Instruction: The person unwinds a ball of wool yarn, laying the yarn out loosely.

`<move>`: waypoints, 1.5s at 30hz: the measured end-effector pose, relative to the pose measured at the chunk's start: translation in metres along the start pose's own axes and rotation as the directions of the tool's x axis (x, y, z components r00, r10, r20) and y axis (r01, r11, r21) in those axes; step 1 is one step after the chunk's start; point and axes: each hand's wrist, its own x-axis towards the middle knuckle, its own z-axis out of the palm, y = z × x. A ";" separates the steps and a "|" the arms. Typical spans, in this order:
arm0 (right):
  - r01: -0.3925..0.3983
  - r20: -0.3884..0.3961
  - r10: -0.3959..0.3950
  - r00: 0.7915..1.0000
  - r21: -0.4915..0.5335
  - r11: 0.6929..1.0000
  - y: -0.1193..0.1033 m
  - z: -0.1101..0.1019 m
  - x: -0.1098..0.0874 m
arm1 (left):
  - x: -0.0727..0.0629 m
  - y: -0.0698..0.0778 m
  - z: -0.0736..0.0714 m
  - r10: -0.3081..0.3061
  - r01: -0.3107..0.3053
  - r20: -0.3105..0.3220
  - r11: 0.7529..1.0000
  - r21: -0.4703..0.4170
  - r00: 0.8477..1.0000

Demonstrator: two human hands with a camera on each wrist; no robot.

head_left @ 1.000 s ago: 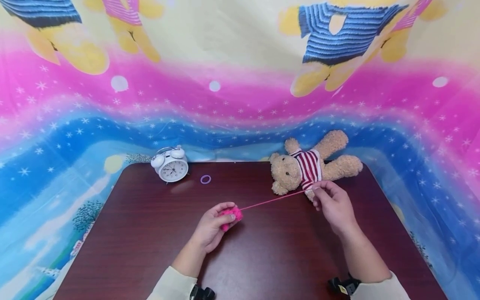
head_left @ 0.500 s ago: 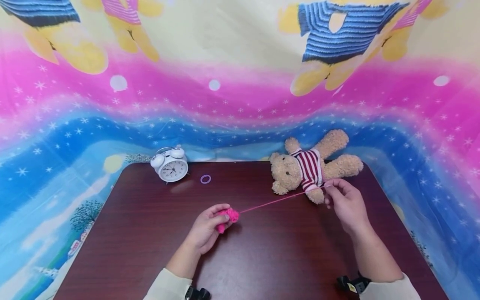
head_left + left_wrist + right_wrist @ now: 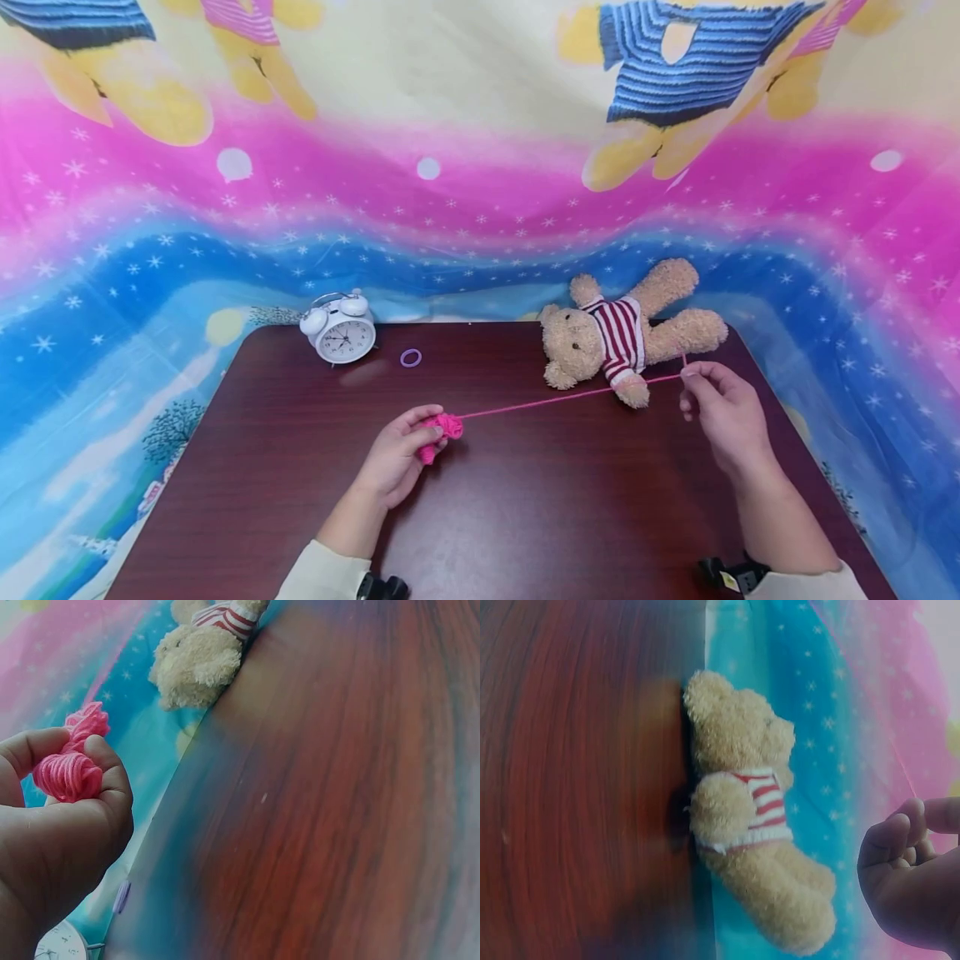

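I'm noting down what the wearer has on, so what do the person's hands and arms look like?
The left hand and right hand wear no gloves. The left sleeve and right sleeve are plain cream. Beside each cuff sits a black device, the left one and the right one, which bears a small pale label.

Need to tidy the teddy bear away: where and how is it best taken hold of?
Probably grip the teddy bear round its middle, over the striped shirt, coming from above. It lies stretched out on its back, so that part is likely near its balance point. Avoid the near side: in the head view the taut pink yarn crosses its near arm.
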 end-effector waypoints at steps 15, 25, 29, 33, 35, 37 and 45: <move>-0.050 -0.026 0.053 0.998 0.107 0.993 0.011 -0.037 0.008 | -0.009 0.014 -0.026 0.042 -0.039 -0.078 0.999 0.034 0.996; -0.068 -0.062 0.077 0.995 0.133 0.989 0.017 -0.054 0.013 | -0.015 0.020 -0.045 0.053 -0.050 -0.094 0.998 0.034 0.994; -0.063 -0.081 0.077 0.994 0.163 0.985 0.018 -0.059 0.015 | -0.017 0.021 -0.051 0.060 -0.058 -0.095 0.998 0.023 0.994; -0.061 -0.098 0.080 0.992 0.186 0.981 0.019 -0.066 0.017 | -0.018 0.023 -0.056 0.066 -0.064 -0.104 0.998 0.023 0.992; -0.063 -0.109 0.086 0.990 0.195 0.979 0.020 -0.070 0.018 | -0.020 0.025 -0.059 0.073 -0.071 -0.109 0.997 0.023 0.991; -0.068 -0.117 0.092 0.989 0.197 0.978 0.020 -0.074 0.019 | -0.021 0.027 -0.062 0.078 -0.076 -0.113 0.997 0.025 0.991; -0.094 -0.118 0.117 0.986 0.184 0.978 0.029 -0.090 0.024 | -0.027 0.037 -0.077 0.079 -0.075 -0.138 0.997 0.033 0.987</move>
